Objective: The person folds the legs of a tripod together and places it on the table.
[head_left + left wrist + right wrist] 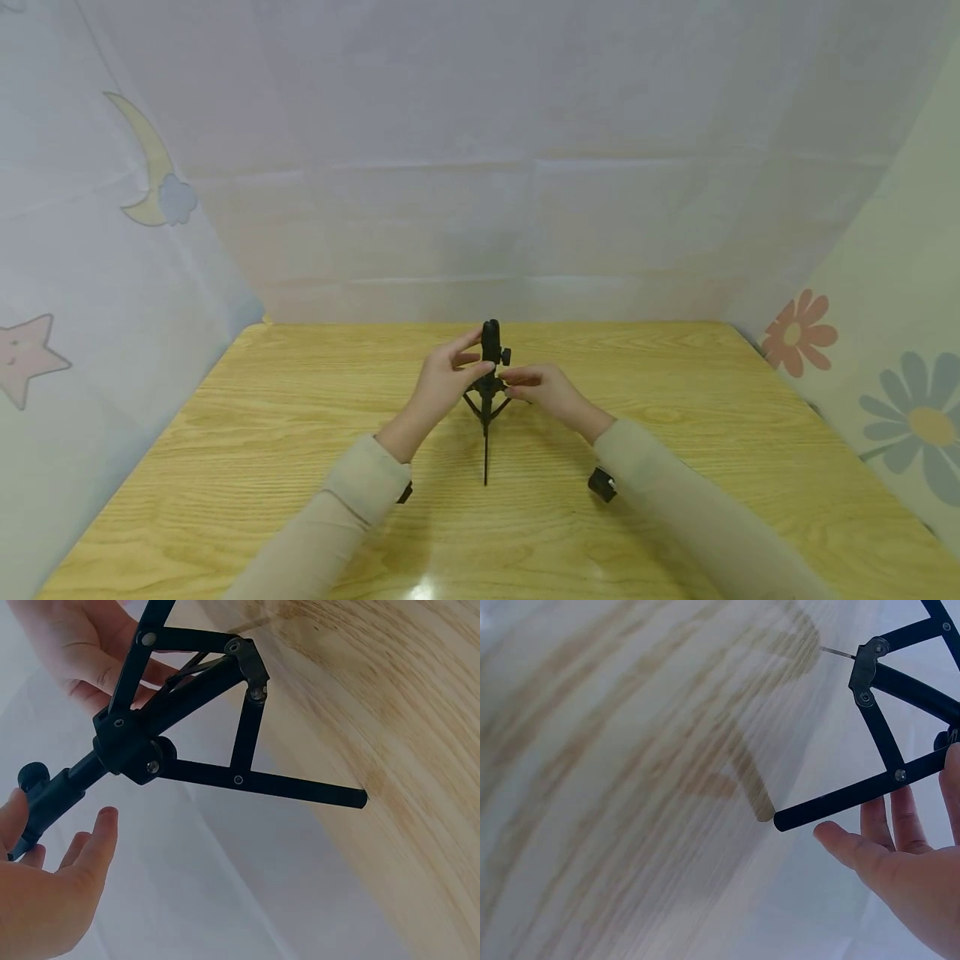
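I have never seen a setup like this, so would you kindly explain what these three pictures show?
There is no robot here, just a person's bare left hand and right hand at work. The widest picture comes from a camera worn on the head, looking forward and down. The other two come from cameras worn on the left and right wrists, so each shows that hand's work up close. A small dark box by the right sleeve is probably one of them.

Over the wooden table is a black tripod with spread legs, apparently standing on it. The left hand holds its upper part. The right hand has its fingers at one leg; whether they grip it, I cannot tell.
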A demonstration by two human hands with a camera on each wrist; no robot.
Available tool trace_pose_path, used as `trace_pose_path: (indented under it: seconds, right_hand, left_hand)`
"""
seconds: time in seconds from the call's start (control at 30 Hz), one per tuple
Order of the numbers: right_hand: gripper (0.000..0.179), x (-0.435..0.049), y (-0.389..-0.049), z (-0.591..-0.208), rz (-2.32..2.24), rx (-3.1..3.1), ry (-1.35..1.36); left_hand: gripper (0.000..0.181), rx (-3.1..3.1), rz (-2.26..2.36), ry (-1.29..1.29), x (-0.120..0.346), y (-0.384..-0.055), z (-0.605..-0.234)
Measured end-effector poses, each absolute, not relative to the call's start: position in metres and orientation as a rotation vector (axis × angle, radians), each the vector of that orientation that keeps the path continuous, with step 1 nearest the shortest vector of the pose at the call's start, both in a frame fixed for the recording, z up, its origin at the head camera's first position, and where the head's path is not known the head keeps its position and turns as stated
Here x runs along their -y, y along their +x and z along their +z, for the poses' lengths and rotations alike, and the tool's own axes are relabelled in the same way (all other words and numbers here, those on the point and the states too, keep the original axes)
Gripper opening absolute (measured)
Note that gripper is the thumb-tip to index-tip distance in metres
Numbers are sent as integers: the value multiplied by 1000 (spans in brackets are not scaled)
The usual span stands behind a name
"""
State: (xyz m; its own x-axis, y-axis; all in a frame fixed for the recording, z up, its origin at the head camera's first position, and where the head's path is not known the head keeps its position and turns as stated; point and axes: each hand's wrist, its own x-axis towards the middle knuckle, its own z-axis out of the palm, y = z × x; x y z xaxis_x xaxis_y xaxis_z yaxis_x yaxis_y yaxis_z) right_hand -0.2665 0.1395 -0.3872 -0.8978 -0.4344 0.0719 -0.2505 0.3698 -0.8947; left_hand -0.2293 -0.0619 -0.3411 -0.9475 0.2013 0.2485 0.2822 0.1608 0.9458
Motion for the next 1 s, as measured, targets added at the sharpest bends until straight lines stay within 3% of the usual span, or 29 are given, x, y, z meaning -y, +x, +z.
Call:
trace_pose_path:
  seconds: [1.0]
  right_hand:
    - [20, -134, -273, -392, -1485, -2562, -654]
  left_hand:
    - [46, 2277, -1910, -424, 53, -235, -346]
